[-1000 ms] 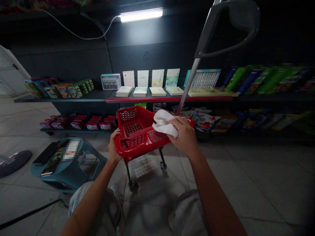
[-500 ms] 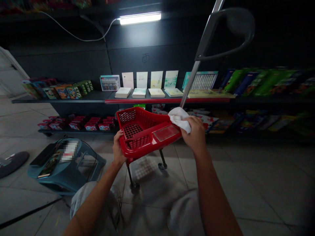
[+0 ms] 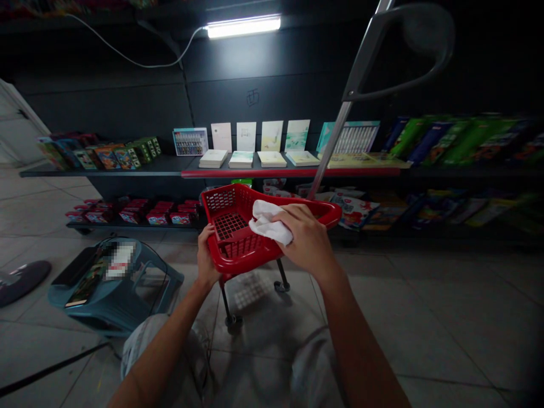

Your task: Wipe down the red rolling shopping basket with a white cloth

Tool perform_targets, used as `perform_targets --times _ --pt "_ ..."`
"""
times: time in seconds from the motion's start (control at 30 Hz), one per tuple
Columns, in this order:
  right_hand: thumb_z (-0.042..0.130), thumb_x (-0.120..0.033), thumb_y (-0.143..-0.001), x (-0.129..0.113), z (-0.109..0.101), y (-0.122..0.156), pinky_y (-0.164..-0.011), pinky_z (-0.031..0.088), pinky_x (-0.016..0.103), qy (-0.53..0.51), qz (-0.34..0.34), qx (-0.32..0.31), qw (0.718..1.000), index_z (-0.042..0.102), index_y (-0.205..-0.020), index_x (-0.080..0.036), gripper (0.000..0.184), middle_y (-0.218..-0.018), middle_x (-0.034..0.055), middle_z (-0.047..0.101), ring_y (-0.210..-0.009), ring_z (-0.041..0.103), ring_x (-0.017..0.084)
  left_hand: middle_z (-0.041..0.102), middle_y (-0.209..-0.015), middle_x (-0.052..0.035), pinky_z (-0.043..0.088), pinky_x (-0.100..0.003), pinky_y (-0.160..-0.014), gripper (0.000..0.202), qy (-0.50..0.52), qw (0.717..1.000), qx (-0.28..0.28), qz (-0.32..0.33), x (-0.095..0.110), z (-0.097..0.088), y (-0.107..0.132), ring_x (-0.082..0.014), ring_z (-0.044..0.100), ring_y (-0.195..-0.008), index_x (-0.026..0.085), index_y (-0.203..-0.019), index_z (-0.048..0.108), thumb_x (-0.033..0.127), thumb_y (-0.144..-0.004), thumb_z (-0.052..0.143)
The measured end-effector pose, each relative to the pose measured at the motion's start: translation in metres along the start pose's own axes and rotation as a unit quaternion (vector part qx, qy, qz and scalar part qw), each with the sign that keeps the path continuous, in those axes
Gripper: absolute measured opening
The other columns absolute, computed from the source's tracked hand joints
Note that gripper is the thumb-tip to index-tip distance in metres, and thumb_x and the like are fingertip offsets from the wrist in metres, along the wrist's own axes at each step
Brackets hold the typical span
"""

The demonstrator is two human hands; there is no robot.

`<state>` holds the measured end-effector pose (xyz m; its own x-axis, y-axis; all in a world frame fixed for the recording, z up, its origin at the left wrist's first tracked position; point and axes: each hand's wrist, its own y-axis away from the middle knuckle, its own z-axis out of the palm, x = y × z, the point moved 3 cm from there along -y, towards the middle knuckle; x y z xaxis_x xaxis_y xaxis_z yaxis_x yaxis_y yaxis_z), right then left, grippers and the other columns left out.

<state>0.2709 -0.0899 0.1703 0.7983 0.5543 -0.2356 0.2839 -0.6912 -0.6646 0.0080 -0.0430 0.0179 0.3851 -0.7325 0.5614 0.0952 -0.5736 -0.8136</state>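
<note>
A red plastic shopping basket (image 3: 238,263) with a lattice floor sits on a thin black wheeled stand in front of me, tilted towards me. My left hand (image 3: 206,258) grips its near left rim. Pressed on the basket's right part is a crumpled white cloth (image 3: 267,222), held under my right hand (image 3: 304,241). The cloth and hand hide part of the basket's inside. Behind the basket rises a grey metal pole (image 3: 331,141) with a dark curved handle (image 3: 399,51).
A teal plastic stool (image 3: 114,294) with packaged items on it stands at lower left. Dark shelves (image 3: 106,167) behind the basket hold boxes, cards and books. My grey-clad knees (image 3: 161,351) lie below my arms, and a black cable (image 3: 51,368) crosses the tiled floor.
My right hand has moved the cloth left, from the basket's right end into its middle. The basket has shifted slightly and my left hand stays on the rim.
</note>
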Motion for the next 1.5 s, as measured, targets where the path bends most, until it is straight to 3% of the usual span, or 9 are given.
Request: perform_targets --times 0.17,0.33,0.5,0.67,0.9,1.07,1.17,1.33,1.5 --pt "0.066 -0.008 -0.080 -0.006 0.002 -0.001 -0.090 0.054 0.044 0.005 0.005 -0.009 1.000 0.069 -0.104 -0.025 0.029 -0.121 0.0074 0.070 -0.118 0.059 0.030 0.049 -0.152 -0.0172 0.035 -0.065 -0.124 0.085 -0.018 0.995 -0.010 0.093 0.019 -0.002 0.001 -0.0381 0.048 -0.145 0.024 -0.152 0.041 0.066 -0.082 0.067" --pt "0.066 -0.006 -0.080 -0.005 0.000 -0.001 -0.093 0.052 0.041 0.005 0.016 -0.020 1.000 0.069 -0.104 -0.023 0.030 -0.121 0.0072 0.069 -0.118 0.058 0.028 0.057 -0.138 -0.0163 0.032 -0.073 -0.121 0.070 -0.035 0.981 -0.014 0.193 0.048 -0.006 0.004 -0.0372 0.056 -0.135 0.023 -0.149 0.041 0.054 -0.090 0.060" --pt "0.065 -0.007 -0.081 -0.005 0.000 -0.001 -0.093 0.052 0.041 0.002 0.021 -0.019 1.000 0.069 -0.104 -0.024 0.028 -0.121 0.0076 0.069 -0.118 0.057 0.028 0.060 -0.126 -0.0135 0.039 -0.072 -0.115 0.070 -0.032 0.975 -0.010 0.219 0.059 -0.008 0.002 -0.0355 0.061 -0.124 0.025 -0.143 0.045 0.066 -0.088 0.056" --pt "0.065 -0.008 -0.081 -0.004 0.001 -0.001 -0.094 0.052 0.041 0.006 0.021 -0.021 1.000 0.069 -0.105 -0.023 0.028 -0.120 0.0077 0.069 -0.118 0.057 0.028 0.063 -0.108 -0.0078 0.048 -0.062 -0.107 0.041 -0.019 0.980 -0.007 0.200 0.058 -0.009 -0.003 -0.0272 0.064 -0.103 0.026 -0.126 0.054 0.054 -0.096 0.049" --pt "0.062 -0.006 -0.082 -0.008 0.003 -0.002 -0.098 0.052 0.043 0.016 0.042 -0.044 0.998 0.071 -0.109 -0.022 0.033 -0.123 0.0088 0.068 -0.121 0.056 0.029 0.060 -0.100 -0.0062 0.046 -0.061 -0.105 0.038 -0.028 0.985 0.017 0.171 0.063 -0.003 -0.003 -0.0265 0.060 -0.097 0.026 -0.116 0.053 0.057 -0.096 0.042" --pt "0.050 0.005 -0.080 -0.017 0.014 -0.016 -0.109 0.049 0.043 -0.015 0.037 -0.108 0.993 0.068 -0.130 -0.020 0.059 -0.133 0.0112 0.065 -0.130 0.053 0.028 0.058 -0.101 -0.0065 0.044 -0.062 -0.108 0.038 -0.023 0.986 0.046 0.160 0.066 0.003 0.000 -0.0268 0.059 -0.098 0.026 -0.116 0.052 0.056 -0.097 0.039" --pt "0.048 0.009 -0.077 -0.023 0.025 -0.034 -0.112 0.046 0.039 -0.099 -0.011 -0.148 0.984 0.067 -0.135 -0.018 0.067 -0.135 0.0116 0.063 -0.127 0.057 0.024 0.058 -0.103 -0.0069 0.043 -0.062 -0.109 0.039 -0.018 0.986 0.041 0.161 0.065 0.004 0.001 -0.0270 0.059 -0.100 0.025 -0.117 0.052 0.056 -0.097 0.039" --pt "0.053 0.009 -0.080 -0.043 0.041 -0.061 -0.100 0.049 0.030 -0.197 -0.127 -0.198 0.952 0.070 -0.127 -0.016 0.056 -0.121 0.0101 0.065 -0.110 0.064 0.019 0.058 -0.109 -0.0096 0.046 -0.058 -0.102 0.042 -0.018 0.987 0.023 0.156 0.059 -0.001 0.005 -0.0293 0.057 -0.106 0.024 -0.120 0.053 0.057 -0.097 0.042" --pt "0.064 0.006 -0.077 -0.055 0.062 -0.076 -0.087 0.047 0.024 -0.087 -0.168 -0.387 0.902 0.071 -0.113 -0.012 0.041 -0.115 0.0111 0.069 -0.102 0.066 0.020 0.058 -0.103 -0.0081 0.046 -0.057 -0.101 0.041 -0.045 0.985 0.022 0.166 0.057 -0.003 0.004 -0.0280 0.058 -0.101 0.025 -0.117 0.052 0.058 -0.096 0.041"
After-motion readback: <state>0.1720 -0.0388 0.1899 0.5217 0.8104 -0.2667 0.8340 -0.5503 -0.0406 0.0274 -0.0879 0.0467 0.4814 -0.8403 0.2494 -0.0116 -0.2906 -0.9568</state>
